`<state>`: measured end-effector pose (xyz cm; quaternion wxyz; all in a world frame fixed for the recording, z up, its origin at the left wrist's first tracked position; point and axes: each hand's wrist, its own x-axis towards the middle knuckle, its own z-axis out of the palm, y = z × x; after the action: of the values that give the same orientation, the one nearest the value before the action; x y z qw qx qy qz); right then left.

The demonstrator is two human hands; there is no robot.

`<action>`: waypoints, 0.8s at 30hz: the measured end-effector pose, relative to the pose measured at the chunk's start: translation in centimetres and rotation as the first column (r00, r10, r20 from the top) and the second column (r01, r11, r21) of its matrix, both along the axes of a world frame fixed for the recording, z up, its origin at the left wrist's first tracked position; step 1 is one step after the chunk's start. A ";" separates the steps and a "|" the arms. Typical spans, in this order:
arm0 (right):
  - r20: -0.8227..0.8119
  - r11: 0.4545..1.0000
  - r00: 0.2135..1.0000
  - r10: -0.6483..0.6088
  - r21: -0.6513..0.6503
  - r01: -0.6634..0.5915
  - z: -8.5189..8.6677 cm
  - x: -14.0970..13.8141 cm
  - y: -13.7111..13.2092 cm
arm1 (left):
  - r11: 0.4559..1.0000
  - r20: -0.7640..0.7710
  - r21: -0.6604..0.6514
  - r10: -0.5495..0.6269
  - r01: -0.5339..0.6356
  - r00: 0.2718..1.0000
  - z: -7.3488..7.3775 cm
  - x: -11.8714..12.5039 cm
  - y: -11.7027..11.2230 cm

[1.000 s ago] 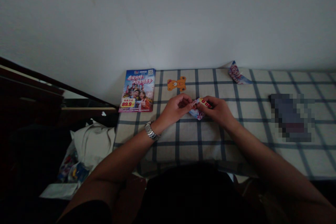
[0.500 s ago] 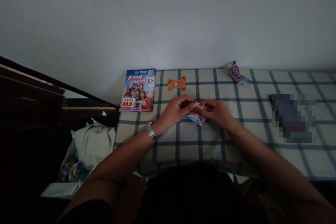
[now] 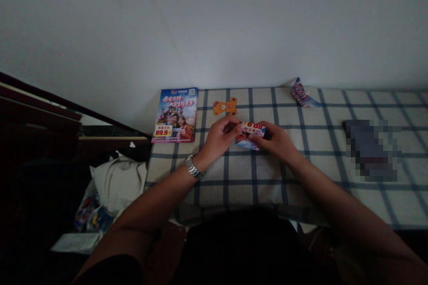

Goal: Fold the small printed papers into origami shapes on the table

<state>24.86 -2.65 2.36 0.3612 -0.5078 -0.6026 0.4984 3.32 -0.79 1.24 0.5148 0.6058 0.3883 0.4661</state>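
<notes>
Both hands meet over the checked tablecloth (image 3: 321,196) and pinch a small folded flyer (image 3: 250,135) with red digits on a yellow strip. My left hand (image 3: 220,136), with a metal watch on its wrist, grips the flyer's left edge with closed fingers. My right hand (image 3: 274,140) grips its right side, fingers curled round it. The folded paper is held just above the cloth.
A colourful flyer (image 3: 175,115) lies flat at the table's far left corner. An orange bear-shaped cutout (image 3: 226,106) sits behind my hands. Another folded paper piece (image 3: 302,94) leans by the wall. A blurred dark object (image 3: 371,149) lies at right. Bags (image 3: 113,182) sit left below.
The folded flyer has been turned and flattened between my hands; its red-digit strip now faces up and level. Both hands shifted slightly away from me.
</notes>
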 end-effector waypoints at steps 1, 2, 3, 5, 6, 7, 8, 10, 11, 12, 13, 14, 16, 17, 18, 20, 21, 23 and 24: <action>0.026 1.000 1.000 0.008 0.006 -0.008 0.0 0.0 0.0 | 1.000 0.001 0.003 0.000 0.000 1.000 0.0 0.0 0.0; 0.047 1.000 0.999 0.012 0.013 -0.013 0.0 0.0 0.0 | 1.000 0.001 0.003 -0.005 0.005 1.000 0.0 0.0 0.0; 0.060 1.000 0.998 0.008 0.022 -0.010 0.0 0.0 -0.1 | 1.000 0.004 0.004 -0.011 0.011 1.000 0.0 0.0 0.0; 0.069 0.999 0.998 -0.015 0.039 0.013 0.0 0.1 -0.1 | 1.000 0.014 0.007 -0.024 0.024 1.000 -0.2 0.0 0.1; 0.063 0.999 0.998 -0.027 0.042 0.025 0.0 0.1 -0.1 | 0.999 0.019 0.008 -0.033 0.032 0.999 -0.3 0.0 0.1; 0.054 0.999 0.998 -0.037 0.041 0.035 0.0 0.1 -0.1 | 0.999 0.022 0.008 -0.045 0.045 0.999 -0.4 0.0 0.2; 0.048 0.998 0.998 -0.044 0.041 0.042 0.0 0.2 0.0 | 0.998 0.021 0.008 -0.059 0.059 0.998 -0.6 -0.1 0.2; 0.063 0.997 0.996 -0.059 0.046 0.056 0.1 0.3 0.1 | 0.997 0.002 0.002 -0.083 0.083 0.997 -0.8 -0.1 0.4; 0.084 0.997 0.994 -0.069 0.052 0.065 0.1 0.4 0.1 | 0.996 -0.013 -0.004 -0.093 0.093 0.996 -1.0 -0.1 0.4; 0.113 0.995 0.991 -0.078 0.063 0.072 0.2 0.4 0.1 | 0.995 -0.029 -0.013 -0.101 0.101 0.994 -1.0 -0.1 0.4; 0.141 0.994 0.986 -0.087 0.074 0.077 0.3 0.5 0.2 | 0.994 -0.046 -0.022 -0.111 0.110 0.993 -1.1 -0.1 0.4; 0.164 0.993 0.982 -0.092 0.085 0.079 0.3 0.5 0.2 | 0.992 -0.063 -0.031 -0.121 0.120 0.991 -1.1 -0.1 0.3; 0.189 0.991 0.978 -0.090 0.114 0.069 0.5 0.5 0.2 | 0.989 -0.107 -0.045 -0.146 0.142 0.983 -1.0 -0.1 0.2; 0.197 0.990 0.976 -0.088 0.123 0.065 0.5 0.5 0.2 | 0.987 -0.136 -0.044 -0.156 0.152 0.978 -0.9 0.0 0.1; 0.207 0.990 0.974 -0.087 0.131 0.060 0.6 0.5 0.1 | 0.986 -0.162 -0.038 -0.165 0.161 0.973 -0.8 0.0 0.0; 0.236 0.988 0.968 -0.084 0.143 0.051 0.7 0.5 0.1 | 0.984 -0.197 -0.019 -0.177 0.177 0.964 -0.5 0.1 -0.1; 0.250 0.988 0.965 -0.082 0.148 0.045 0.7 0.5 0.1 | 0.983 -0.198 -0.011 -0.184 0.185 0.963 -0.4 0.1 -0.1; 0.269 0.987 0.960 -0.079 0.155 0.037 0.8 0.5 0.0 | 0.980 -0.179 -0.008 -0.195 0.197 0.964 -0.3 0.2 -0.2; 0.271 0.987 0.959 -0.078 0.160 0.035 0.9 0.5 0.0 | 0.980 -0.170 -0.012 -0.196 0.197 0.966 -0.2 0.2 -0.2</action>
<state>25.33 -2.63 3.24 0.3258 -0.5603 -0.6687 0.3644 3.50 -0.99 1.04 0.5220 0.6802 0.3678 0.3600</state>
